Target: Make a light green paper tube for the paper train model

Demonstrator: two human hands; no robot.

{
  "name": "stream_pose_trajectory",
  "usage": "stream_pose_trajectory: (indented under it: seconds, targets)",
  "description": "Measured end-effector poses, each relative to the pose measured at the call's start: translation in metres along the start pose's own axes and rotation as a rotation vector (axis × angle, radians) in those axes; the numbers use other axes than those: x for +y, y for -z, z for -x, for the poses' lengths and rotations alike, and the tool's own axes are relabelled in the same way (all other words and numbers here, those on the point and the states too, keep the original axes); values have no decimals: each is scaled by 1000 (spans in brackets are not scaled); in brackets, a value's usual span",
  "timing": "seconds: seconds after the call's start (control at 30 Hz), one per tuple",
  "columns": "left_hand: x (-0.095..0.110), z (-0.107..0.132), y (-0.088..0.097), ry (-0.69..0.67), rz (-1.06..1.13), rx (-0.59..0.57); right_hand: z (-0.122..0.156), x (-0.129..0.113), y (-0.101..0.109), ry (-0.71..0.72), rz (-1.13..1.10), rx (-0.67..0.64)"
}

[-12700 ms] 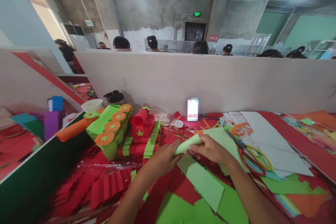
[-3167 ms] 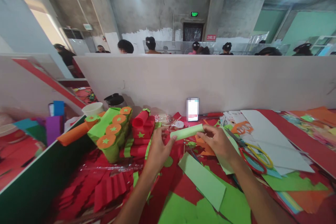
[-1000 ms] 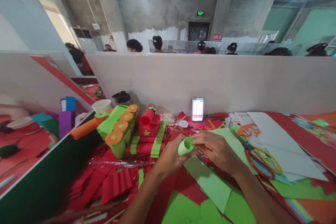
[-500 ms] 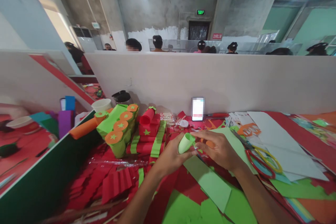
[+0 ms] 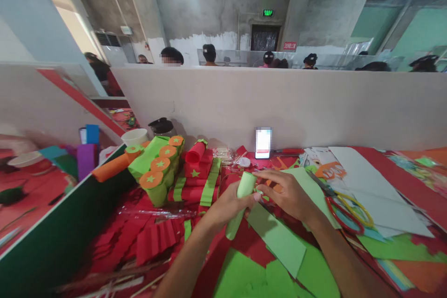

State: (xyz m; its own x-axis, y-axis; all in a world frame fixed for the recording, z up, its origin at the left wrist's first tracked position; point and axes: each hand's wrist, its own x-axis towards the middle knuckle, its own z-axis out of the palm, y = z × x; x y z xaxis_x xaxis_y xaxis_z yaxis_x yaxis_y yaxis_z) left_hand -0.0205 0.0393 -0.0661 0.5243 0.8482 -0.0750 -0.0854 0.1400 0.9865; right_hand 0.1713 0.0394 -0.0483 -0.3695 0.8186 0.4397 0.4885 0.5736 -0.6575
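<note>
My left hand (image 5: 230,205) is closed around a light green paper tube (image 5: 245,184), which leans with its lower end toward me. My right hand (image 5: 288,191) is beside the tube's upper end. Its index finger reaches to the rim, and its thumb is apart from that finger, close to my left thumb. A small green bit shows by the right thumb tip, too small to name. Beneath the hands lies a pale green paper strip (image 5: 279,240), over brighter green sheets (image 5: 244,274).
Left of my hands stand green paper cups with orange star tops (image 5: 152,180) and a red paper construction (image 5: 197,172). Scissors (image 5: 345,214) and white sheets (image 5: 377,191) lie to the right. A phone (image 5: 263,143) leans against the white partition (image 5: 216,102). A green board (image 5: 70,223) borders the left.
The tube has tipped in my left hand: its open end faced me before, and now its long side shows, with the lower end below the hand. The right hand stays close to it.
</note>
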Motion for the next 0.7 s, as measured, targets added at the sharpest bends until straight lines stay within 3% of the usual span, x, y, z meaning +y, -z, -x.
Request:
stream_pose_trajectory:
  seconds: [0.23,0.43,0.7]
  targets:
    - [-13,-6,-4,172,408,41,3,2,-7,-28,-11,-8]
    - [-18,-14,-4,176,655,177,9,-2,-10,-27,-12,-264]
    - [-20,-15,-6,247,653,232,10,-8,-24,-53,112,-490]
